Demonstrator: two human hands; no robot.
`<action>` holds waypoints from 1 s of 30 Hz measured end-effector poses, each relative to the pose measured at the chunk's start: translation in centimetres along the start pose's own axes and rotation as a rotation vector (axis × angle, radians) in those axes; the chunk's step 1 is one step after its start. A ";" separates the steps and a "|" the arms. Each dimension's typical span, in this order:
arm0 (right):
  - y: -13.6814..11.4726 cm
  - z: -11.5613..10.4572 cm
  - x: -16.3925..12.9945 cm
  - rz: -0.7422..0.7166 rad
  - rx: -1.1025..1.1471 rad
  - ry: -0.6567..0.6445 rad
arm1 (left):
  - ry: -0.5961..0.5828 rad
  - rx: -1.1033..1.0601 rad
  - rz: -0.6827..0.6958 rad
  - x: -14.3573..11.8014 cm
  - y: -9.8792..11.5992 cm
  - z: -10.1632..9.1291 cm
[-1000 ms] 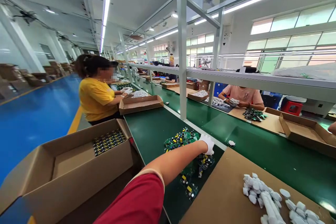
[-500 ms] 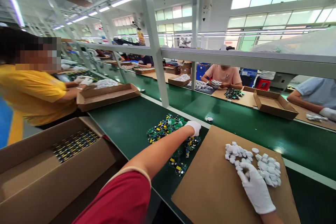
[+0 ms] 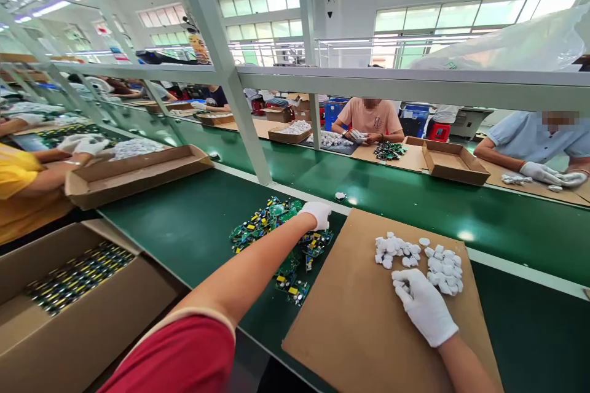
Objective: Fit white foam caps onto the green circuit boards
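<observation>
The right hand (image 3: 424,310), in a white glove, is lying on the cardboard sheet (image 3: 369,325) with its fingers curled loosely over the near edge of the white plastic pieces (image 3: 426,261); whether it is actually pinching one is not clear. The left hand (image 3: 316,214), also gloved, is reaching out over the pile of green circuit boards (image 3: 271,227), fingers bent down into the pile, and I cannot tell if it is gripping a board.

The white pieces are small, rounded and pale, lying in two loose clumps toward the far right corner of the cardboard sheet. The circuit boards are small green ones with yellow and black parts on them, heaped on the green belt (image 3: 193,221) just off the left edge of the cardboard, some trailing toward the near edge of the belt.

To the near left, an open cardboard box (image 3: 69,313) is holding rows of dark parts with yellow tops. A single white piece (image 3: 340,196) is sitting on the belt beyond the far edge of the cardboard. A white post (image 3: 230,80) is rising from the middle of the line just behind the boards. Further left, a person in a yellow shirt (image 3: 18,190) is working at a shallow box (image 3: 133,172). Across the line, a person in a pink shirt (image 3: 369,118) and a person in a light blue shirt (image 3: 530,135) are sitting at their own boxes and parts.
</observation>
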State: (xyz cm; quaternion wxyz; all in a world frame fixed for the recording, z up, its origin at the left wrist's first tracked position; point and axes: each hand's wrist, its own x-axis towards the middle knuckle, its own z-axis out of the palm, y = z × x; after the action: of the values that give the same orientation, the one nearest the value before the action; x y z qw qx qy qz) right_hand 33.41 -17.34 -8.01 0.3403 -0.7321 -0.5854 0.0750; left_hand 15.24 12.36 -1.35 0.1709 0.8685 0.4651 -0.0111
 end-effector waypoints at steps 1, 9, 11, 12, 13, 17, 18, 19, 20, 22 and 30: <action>0.2 -0.2 0.1 0.019 0.013 0.054 | 0.038 -0.046 0.005 -0.1 0.0 -0.1; -1.3 -0.6 -0.2 -0.072 -0.189 -0.075 | 0.188 -0.659 0.104 -2.3 3.2 0.1; -1.6 -0.6 -0.3 -0.028 -0.094 -0.108 | 0.110 -0.824 0.152 -3.9 5.4 1.4; -1.6 -0.7 -0.2 -0.004 -0.034 -0.106 | 0.056 -0.930 0.170 -4.8 6.7 2.2; -1.4 -0.8 -0.2 0.020 0.018 -0.089 | -0.023 -1.082 0.190 -5.9 7.9 3.0; -0.7 -1.1 -0.3 0.057 0.016 0.013 | -0.639 -2.040 0.052 -9.8 11.7 5.3; -0.7 -1.1 -0.5 0.054 -0.033 0.005 | -0.737 -2.124 0.003 -10.4 12.2 5.7; -0.8 -1.1 -0.7 0.047 -0.083 -0.022 | -0.800 -2.163 -0.037 -10.8 12.6 6.1; -1.0 -1.1 -0.8 0.036 -0.117 -0.059 | -0.839 -2.179 -0.068 -11.0 12.7 6.5; -1.7 -1.1 -0.9 -0.001 -0.100 -0.135 | -0.883 -2.181 -0.102 -10.9 12.6 7.3; -1.7 -0.9 -1.3 0.314 0.432 -0.064 | -0.967 -2.159 -0.119 -9.7 11.0 8.8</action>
State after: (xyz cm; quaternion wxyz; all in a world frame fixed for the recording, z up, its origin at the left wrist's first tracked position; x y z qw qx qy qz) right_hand 32.15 -18.76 -6.70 0.4539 -0.7217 -0.4455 0.2734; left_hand 19.95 -3.73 -4.72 0.9730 0.1573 0.1605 0.0519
